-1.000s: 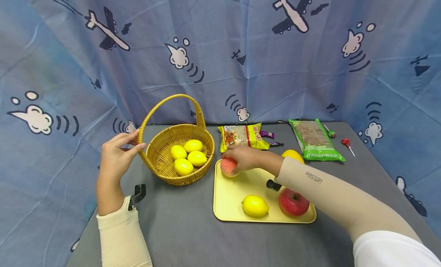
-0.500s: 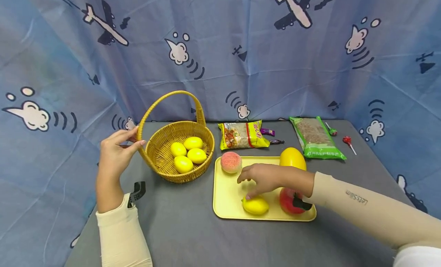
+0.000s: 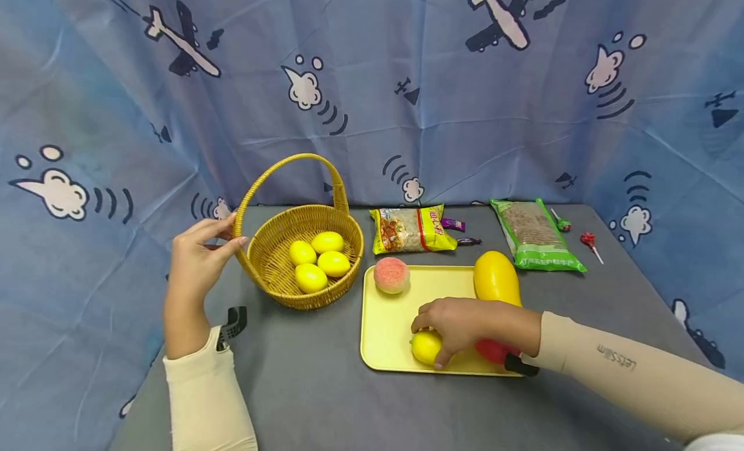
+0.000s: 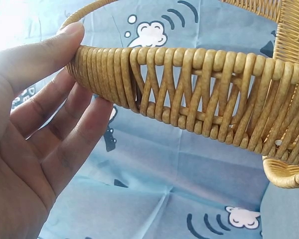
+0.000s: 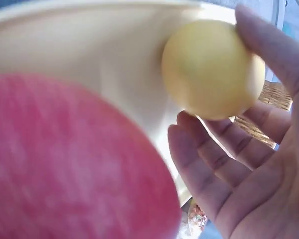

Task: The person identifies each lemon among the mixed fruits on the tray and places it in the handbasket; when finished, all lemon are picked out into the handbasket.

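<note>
Grasp of the lemon (image 3: 426,347) by the right hand (image 3: 452,320); left hand (image 3: 200,254) on the basket handle (image 3: 310,156)

Location: lemon lies on the yellow tray (image 3: 386,328), close to the tray's near edge and left of the red apple (image 3: 493,352). Tray is set between the left and right edges of the tabletop (image 3: 314,386). Basket (image 3: 302,301) stands upright near the tabletop's far left corner, four lemons (image 3: 310,278) inside.

Right hand: thumb on one side of the lemon, fingers bent round the other, spread about as wide as the fruit. Thumb contact shows in the right wrist view; firmness of the hold cannot be told. No lift apparent in the head view.

Left hand: fingers nearly together, pinching the handle's left side between thumb and fingertips; nothing else held.

Step in hand (judged): securing the lemon, with the basket steadied by its handle.

Next move (judged): calls for the right fingers to firm up, then a mostly upward lift so the apple just beside is not nudged. Peach (image 3: 391,275) at the tray's far left corner would need clearing if the hand swung towards the basket; the left hand would do best to keep its light pinch, without tipping the handle
</note>
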A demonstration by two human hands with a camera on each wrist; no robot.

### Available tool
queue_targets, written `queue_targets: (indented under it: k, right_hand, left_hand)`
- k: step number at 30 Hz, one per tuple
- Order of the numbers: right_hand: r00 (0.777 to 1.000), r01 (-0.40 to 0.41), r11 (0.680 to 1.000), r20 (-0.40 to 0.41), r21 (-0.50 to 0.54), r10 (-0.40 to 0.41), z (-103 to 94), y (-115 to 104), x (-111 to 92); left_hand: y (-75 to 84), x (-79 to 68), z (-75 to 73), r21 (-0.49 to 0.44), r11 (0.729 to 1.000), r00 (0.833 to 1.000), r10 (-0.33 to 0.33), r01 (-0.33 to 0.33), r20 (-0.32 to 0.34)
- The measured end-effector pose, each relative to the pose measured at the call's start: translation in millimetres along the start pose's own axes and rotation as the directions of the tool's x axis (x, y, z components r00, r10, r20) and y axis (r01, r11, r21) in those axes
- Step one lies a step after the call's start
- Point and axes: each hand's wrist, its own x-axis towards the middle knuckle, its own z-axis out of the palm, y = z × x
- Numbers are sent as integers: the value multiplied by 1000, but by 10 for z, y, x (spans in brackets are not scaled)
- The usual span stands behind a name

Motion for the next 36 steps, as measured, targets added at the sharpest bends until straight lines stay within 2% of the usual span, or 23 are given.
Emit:
queue_targets:
  k: [7,11,18,24,29,36]
  right_hand:
    - [1000,23,1000,7,10,-23,-110,-52,99]
    - [997,67,998,-24,0,-67,-294,-101,314]
    - [980,134,986,-138,-99,-147,-719,-226,740]
    - [971,112,990,-203,-90,-128,-1041,-324,1062]
    - [967,92,995,-233,-43,-99,-1116,-354,1316]
    - [967,77,997,-241,-16,-79,-1052,-310,1522]
  left_hand:
    - [-12,3,-7,4,1000,1000,5,-5,-1]
    - [-25,-18,-30,4,1000,1000,-3,3,-7]
    - [-14,-19,-19,-7,1000,1000,-8,8,1]
    - [13,26,-1,10,1000,1000,-3,3,12]
    - [15,41,4,9,1000,1000,4,-4,12]
    - [-13,25,-7,9,1000,1000,5,-5,4]
